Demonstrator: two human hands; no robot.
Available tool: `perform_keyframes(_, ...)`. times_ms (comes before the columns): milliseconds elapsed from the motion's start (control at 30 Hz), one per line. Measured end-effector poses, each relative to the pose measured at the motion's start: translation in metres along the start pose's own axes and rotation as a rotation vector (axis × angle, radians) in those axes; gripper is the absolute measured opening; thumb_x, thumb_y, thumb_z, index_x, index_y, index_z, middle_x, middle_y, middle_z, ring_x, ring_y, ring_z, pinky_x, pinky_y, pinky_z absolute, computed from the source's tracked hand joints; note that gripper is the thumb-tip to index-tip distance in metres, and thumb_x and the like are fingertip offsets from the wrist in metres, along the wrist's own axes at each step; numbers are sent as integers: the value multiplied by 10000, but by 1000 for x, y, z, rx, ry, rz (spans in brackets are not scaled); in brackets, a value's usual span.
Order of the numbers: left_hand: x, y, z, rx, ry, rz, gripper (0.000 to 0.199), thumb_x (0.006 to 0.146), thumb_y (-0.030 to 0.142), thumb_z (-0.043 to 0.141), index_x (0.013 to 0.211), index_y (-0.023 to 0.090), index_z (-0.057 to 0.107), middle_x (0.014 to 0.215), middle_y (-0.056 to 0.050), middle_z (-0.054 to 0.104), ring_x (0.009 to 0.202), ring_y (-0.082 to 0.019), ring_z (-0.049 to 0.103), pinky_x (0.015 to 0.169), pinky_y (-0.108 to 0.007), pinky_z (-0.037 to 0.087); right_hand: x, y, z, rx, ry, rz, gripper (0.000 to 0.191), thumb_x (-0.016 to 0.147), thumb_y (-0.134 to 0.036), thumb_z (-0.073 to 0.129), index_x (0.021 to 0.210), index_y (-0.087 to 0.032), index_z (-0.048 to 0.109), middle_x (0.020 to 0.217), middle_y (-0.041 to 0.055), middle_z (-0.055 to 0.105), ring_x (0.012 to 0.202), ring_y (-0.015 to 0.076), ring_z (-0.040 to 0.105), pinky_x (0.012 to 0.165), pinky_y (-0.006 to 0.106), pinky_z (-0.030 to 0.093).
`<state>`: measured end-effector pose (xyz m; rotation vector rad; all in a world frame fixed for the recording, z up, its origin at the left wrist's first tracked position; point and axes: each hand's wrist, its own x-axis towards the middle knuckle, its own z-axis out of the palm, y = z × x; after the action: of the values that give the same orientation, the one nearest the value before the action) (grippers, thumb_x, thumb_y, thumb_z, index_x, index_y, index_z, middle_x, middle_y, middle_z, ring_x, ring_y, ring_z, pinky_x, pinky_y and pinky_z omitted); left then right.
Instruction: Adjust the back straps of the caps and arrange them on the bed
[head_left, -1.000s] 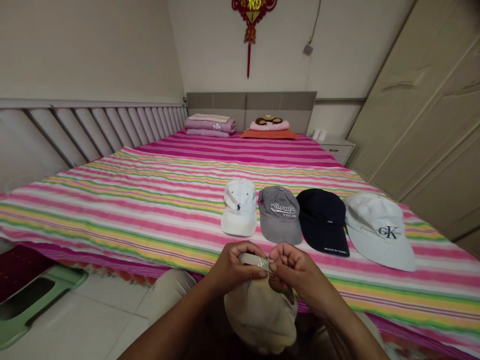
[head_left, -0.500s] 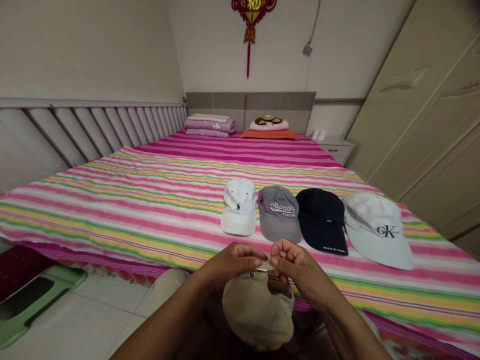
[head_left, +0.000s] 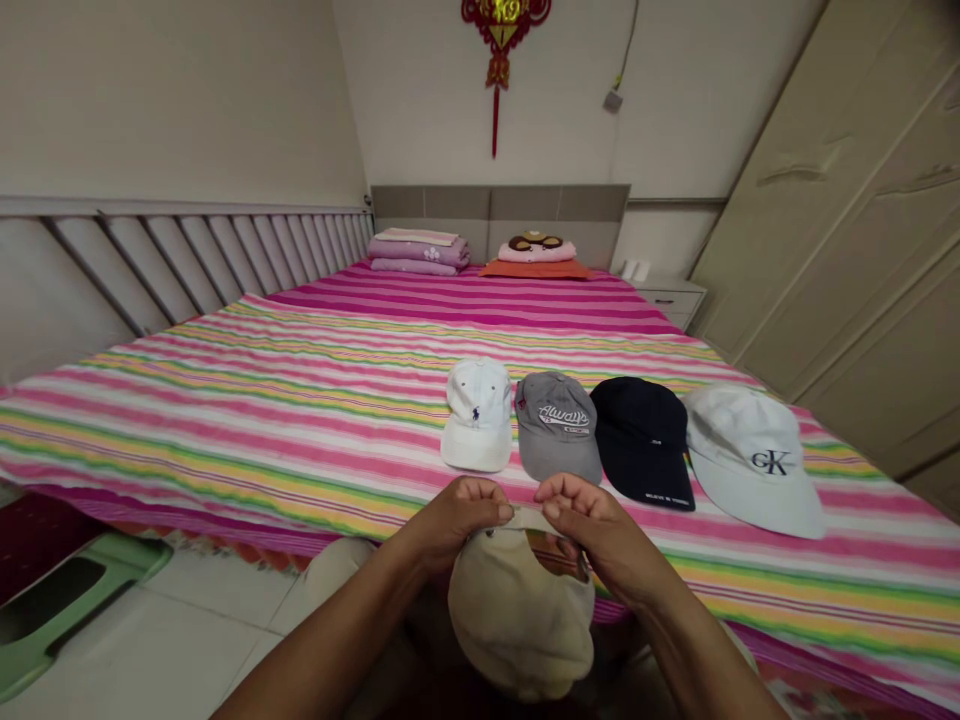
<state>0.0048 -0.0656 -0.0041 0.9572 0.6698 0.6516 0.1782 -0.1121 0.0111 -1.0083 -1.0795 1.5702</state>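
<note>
A beige baseball cap (head_left: 521,620) hangs over my lap in front of the bed, its back opening and adjusting strap facing up. My left hand (head_left: 466,515) pinches the left end of the strap between thumb and fingers. On the right end, my right hand (head_left: 581,515) is closed on the strap the same way. Just beyond my hands four caps would be several: a white cap (head_left: 478,415), a grey cap (head_left: 559,430), a dark navy cap (head_left: 645,440) and a pale cap with CK lettering (head_left: 754,460) lie side by side, brims toward me.
A striped sheet (head_left: 262,400) covers the bed. Folded purple bedding (head_left: 416,250) and an orange-and-pink stack (head_left: 535,262) rest by the headboard (head_left: 502,205). A green stool (head_left: 82,600) stands on the floor at left. A white bed rail (head_left: 225,208) runs along the left side.
My hands have moved slightly apart along the strap, which now shows more between them. The beige cap has shifted a little to the right. The caps on the bed have not moved.
</note>
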Motion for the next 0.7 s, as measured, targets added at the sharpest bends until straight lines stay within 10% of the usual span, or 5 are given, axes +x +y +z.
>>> perform_keyframes(233, 1, 35, -3, -229, -40, 113, 175, 614, 231, 677, 583, 109, 556, 510, 9, 540, 456, -72, 486, 494, -190, 377, 4, 10, -33, 119, -219, 120, 326, 561, -390, 740, 675, -117, 603, 586, -1, 589, 487, 83, 491, 472, 191, 356)
perform_keyframes(433, 0, 57, -22, -109, -232, 57, 224, 582, 268, 703, 628, 59, 637, 520, -42, 593, 466, -89, 524, 471, -175, 376, -6, -10, -31, 446, 41, -130, 226, 554, -302, 761, 669, -180, 609, 590, -29, 638, 486, 93, 563, 493, 187, 436)
perform_keyframes(700, -1, 15, -27, -202, -363, -55, 206, 448, 138, 751, 638, 82, 693, 605, -68, 682, 502, -154, 598, 519, -239, 458, 0, -31, -23, 543, 94, -151, 215, 717, -418, 597, 851, -256, 641, 804, 5, 704, 835, 205, 634, 842, 366, 444)
